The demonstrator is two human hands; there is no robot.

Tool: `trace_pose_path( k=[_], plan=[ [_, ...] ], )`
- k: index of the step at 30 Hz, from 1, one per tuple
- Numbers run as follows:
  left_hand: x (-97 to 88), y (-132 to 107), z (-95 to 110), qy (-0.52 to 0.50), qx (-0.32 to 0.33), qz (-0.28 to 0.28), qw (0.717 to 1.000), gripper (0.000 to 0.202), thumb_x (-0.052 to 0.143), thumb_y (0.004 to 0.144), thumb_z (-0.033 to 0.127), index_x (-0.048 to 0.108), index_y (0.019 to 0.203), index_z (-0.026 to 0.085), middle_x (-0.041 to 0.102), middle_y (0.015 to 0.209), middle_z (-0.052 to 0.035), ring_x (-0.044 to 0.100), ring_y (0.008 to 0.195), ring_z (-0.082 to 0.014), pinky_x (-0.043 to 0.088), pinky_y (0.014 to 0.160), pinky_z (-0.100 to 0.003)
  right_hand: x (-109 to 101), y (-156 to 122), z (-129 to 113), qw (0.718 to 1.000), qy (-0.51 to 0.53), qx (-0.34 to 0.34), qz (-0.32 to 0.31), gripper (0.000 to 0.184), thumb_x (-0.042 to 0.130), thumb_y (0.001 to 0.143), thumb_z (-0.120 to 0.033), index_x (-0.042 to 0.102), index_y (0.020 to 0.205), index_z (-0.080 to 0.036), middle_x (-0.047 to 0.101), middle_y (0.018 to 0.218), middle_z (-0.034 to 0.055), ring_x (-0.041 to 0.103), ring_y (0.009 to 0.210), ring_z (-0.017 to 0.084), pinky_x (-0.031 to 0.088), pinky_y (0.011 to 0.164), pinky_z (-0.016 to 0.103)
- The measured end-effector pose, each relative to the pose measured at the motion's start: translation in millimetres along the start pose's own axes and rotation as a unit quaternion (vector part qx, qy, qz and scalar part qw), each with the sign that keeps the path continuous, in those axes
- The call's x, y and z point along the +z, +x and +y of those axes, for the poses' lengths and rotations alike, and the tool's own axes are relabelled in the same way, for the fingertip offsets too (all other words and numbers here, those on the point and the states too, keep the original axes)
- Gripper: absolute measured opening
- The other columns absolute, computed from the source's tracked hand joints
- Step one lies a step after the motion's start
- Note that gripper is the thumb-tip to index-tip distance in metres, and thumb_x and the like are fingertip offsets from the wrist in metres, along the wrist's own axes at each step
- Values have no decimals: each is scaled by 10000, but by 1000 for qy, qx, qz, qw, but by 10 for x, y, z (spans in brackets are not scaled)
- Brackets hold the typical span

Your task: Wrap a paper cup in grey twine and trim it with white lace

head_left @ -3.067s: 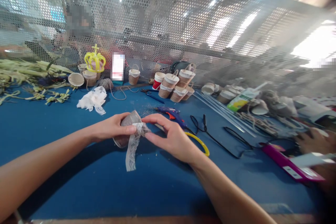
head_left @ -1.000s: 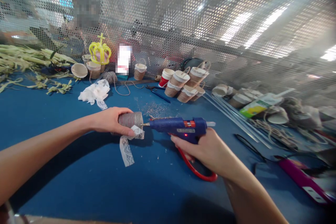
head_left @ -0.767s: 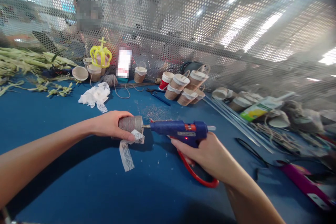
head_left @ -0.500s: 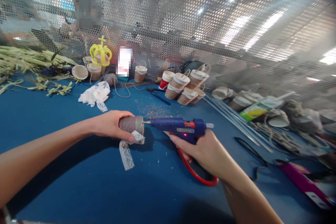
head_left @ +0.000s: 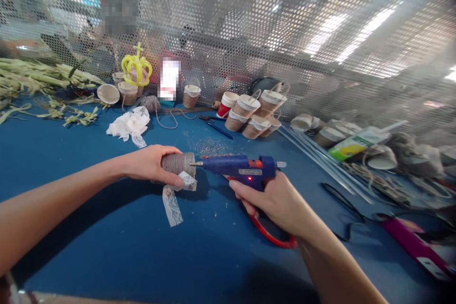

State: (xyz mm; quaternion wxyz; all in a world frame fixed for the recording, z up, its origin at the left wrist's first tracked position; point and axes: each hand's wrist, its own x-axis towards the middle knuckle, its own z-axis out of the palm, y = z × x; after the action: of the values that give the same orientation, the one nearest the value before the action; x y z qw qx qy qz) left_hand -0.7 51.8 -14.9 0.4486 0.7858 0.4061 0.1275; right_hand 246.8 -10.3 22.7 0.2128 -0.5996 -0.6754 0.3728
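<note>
My left hand (head_left: 156, 165) is wrapped round a paper cup (head_left: 177, 163) wound with grey-brown twine, which lies on its side. A strip of white lace (head_left: 172, 206) is pressed against the cup's rim by my thumb, and its loose end trails down toward the table. In my right hand (head_left: 274, 199) is a blue hot glue gun (head_left: 242, 167) with a lit red light and a clear glue stick at its back. Its metal tip is at the rim end of the cup. Beneath my right hand, red-handled scissors (head_left: 274, 241) lie partly hidden.
White lace (head_left: 131, 123) lies bunched near grey yarn (head_left: 150, 103). Twine-wrapped cups (head_left: 245, 107) stand stacked behind pliers (head_left: 218, 127). Clear glue sticks (head_left: 326, 164) and a purple power strip (head_left: 415, 244) lie right. A yellow crown (head_left: 137, 69) tops cups at back left, before a perforated metal screen (head_left: 221, 19).
The glue gun's tip has shifted slightly to the left along the cup's rim. My left hand still holds the cup and lace, and the view has tilted a little.
</note>
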Motion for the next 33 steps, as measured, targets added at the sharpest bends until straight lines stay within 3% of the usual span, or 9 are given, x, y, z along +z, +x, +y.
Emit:
trace_pose_path(
  k=[12, 22, 33],
  plan=[
    [8, 11, -15, -55, -23, -12, 998, 621, 668, 605, 511, 507, 1092, 161, 583, 877, -46, 526, 685, -146, 427, 577, -233, -20, -15, -24, 1000, 0, 4, -13, 319, 587, 713, -416, 516, 516, -176, 509, 382, -30, 462, 367, 87, 423, 426, 215],
    [51, -9, 0, -5, 35, 1, 999, 584, 678, 611, 472, 536, 1096, 179, 599, 917, -36, 534, 771, -160, 411, 654, -230, -1, 28, -8, 999, 30, -22, 4, 300, 566, 747, -427, 594, 630, -151, 491, 386, -48, 452, 371, 74, 428, 438, 206],
    [20, -10, 15, -84, -27, -18, 996, 605, 678, 594, 497, 537, 1081, 168, 605, 895, -49, 556, 744, -179, 436, 598, -251, 12, -13, -42, 999, 30, -15, -2, 283, 576, 729, -416, 597, 625, -154, 484, 381, -44, 460, 369, 78, 431, 414, 204]
  ],
)
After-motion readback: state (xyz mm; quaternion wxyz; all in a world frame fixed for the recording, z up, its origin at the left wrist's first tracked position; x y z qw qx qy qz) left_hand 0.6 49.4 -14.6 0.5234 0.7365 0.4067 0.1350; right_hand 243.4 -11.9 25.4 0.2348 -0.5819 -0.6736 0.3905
